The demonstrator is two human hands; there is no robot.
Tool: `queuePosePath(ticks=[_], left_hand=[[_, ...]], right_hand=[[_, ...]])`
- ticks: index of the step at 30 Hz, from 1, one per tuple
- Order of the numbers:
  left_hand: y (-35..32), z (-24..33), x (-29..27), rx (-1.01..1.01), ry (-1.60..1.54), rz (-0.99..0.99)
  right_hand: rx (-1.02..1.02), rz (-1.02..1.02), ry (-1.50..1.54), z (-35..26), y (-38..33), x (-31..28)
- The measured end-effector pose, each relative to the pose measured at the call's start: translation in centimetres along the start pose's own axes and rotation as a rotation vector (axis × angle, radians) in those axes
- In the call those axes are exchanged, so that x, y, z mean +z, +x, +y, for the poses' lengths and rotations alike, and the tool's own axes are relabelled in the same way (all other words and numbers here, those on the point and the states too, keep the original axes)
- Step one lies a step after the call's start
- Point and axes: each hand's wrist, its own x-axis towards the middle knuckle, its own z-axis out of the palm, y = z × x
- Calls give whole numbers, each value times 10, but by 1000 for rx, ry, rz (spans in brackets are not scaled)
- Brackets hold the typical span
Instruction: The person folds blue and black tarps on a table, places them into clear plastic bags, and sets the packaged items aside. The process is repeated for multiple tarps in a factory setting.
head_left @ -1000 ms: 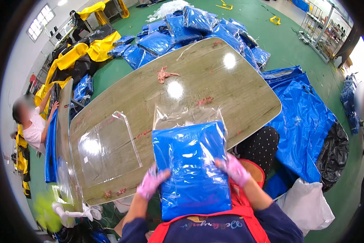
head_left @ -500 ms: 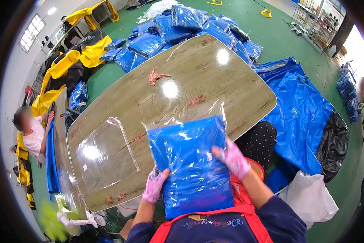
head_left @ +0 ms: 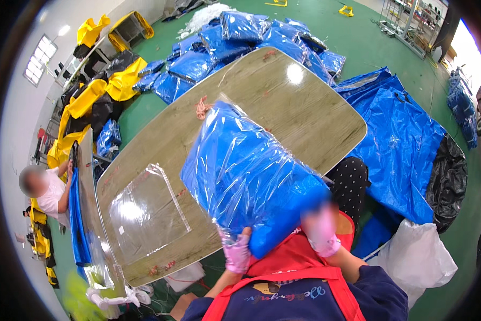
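Observation:
A folded blue tarp in a clear plastic bag [head_left: 240,166] lies slanted across the near side of the table, its far end toward the upper left. My left hand [head_left: 235,254], in a pink glove, grips the bag's near left edge, thumb on top. At the bundle's near right corner is my right hand [head_left: 320,230], also pink-gloved. Its fingers are smeared by blur, so their hold is unclear. An empty clear plastic bag [head_left: 149,214] lies flat on the wood-patterned table [head_left: 315,117] to the left. A crumpled pinkish scrap [head_left: 202,108] sits just beyond the bundle's far end.
A pile of bagged blue bundles [head_left: 219,43] lies on the green floor behind the table. Loose blue tarp [head_left: 395,128] spreads at the right, near a white sack [head_left: 411,257]. At the far left a person [head_left: 50,190] stands by another table holding blue material.
The bagged tarp has swung from upright before me to a leftward slant, its far end now farther over the table. My left hand shifted right; my right hand dropped to the near corner.

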Motion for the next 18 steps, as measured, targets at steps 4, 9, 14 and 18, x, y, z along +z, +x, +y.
queuePosePath(ticks=[4, 9, 14, 18], left_hand=[[10, 10, -4, -65, 562, -593], [48, 172, 57, 1338, 1360, -340], [59, 176, 125, 1211, 1084, -795], [19, 148, 165, 1361, 751, -785]], right_hand=[[-342, -101, -475, -54, 14, 34], [-993, -606, -1199, -90, 29, 17], [-1007, -361, -955, -49, 42, 24], [-673, -117, -361, -15, 73, -34]])
